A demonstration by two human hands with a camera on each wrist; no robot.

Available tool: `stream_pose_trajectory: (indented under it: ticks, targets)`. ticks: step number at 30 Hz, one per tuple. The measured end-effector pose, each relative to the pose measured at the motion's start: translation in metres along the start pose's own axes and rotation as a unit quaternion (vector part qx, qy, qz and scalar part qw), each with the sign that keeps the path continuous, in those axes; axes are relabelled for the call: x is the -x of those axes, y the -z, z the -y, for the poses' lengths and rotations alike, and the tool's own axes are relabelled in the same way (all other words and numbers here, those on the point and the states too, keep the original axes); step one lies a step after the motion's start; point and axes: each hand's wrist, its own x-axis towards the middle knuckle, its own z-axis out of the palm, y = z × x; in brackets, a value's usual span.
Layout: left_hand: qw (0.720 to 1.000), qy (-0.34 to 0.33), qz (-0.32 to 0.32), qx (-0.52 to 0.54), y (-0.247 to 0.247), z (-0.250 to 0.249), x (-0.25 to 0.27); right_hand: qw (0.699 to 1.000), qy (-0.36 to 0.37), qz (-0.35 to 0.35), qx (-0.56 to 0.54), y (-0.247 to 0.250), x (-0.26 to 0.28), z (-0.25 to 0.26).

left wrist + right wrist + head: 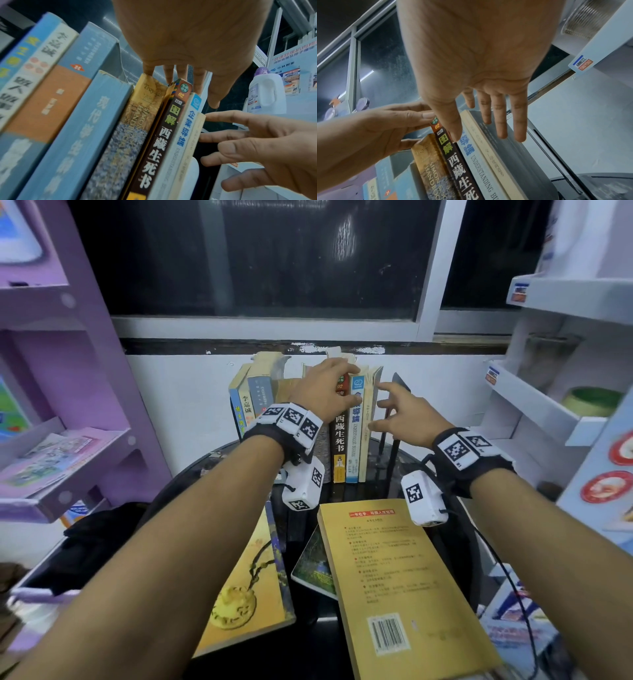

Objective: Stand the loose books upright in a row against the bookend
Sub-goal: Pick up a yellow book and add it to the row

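Observation:
A row of upright books stands at the back of the dark round table. My left hand lies over the tops of the middle books, its fingertips on the tan and brown spines. My right hand is open with spread fingers, which touch the outer cover of the cream book at the row's right end. A gap separates that book from the black bookend. Three loose books lie flat in front: a yellow one with a barcode, a yellow one with a medallion, and a green one underneath.
A purple rack with magazines stands close on the left. A white display shelf with a green bowl is on the right. A white wall and dark window rise right behind the books. A white bottle stands on the right shelf.

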Motion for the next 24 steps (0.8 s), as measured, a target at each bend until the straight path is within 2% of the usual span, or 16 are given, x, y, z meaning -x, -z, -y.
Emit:
stream_pose_trajectory:
  ticks: [6,10,17,21,24]
  targets:
    - [0.999,-0.022,-0.030,0.028,-0.010,-0.003,0.041,0.998,-0.035,0.033,0.027,-0.002,0.032,-0.004]
    - [0.999,0.007,0.027,0.041,-0.019,-0.003,0.072,0.990,-0.087,0.103,0.047,-0.008,0.056,-0.011]
    - [0.972,0.125,0.178,0.095,-0.031,-0.008,0.111,0.971,-0.151,0.171,0.066,-0.021,0.091,-0.020]
    - [0.933,0.205,0.230,0.185,-0.042,-0.010,0.125,0.964,-0.183,0.188,0.052,-0.023,0.104,-0.025]
    - [0.905,0.272,0.266,0.191,-0.058,-0.002,0.134,0.960,-0.189,0.198,0.062,-0.025,0.111,-0.027]
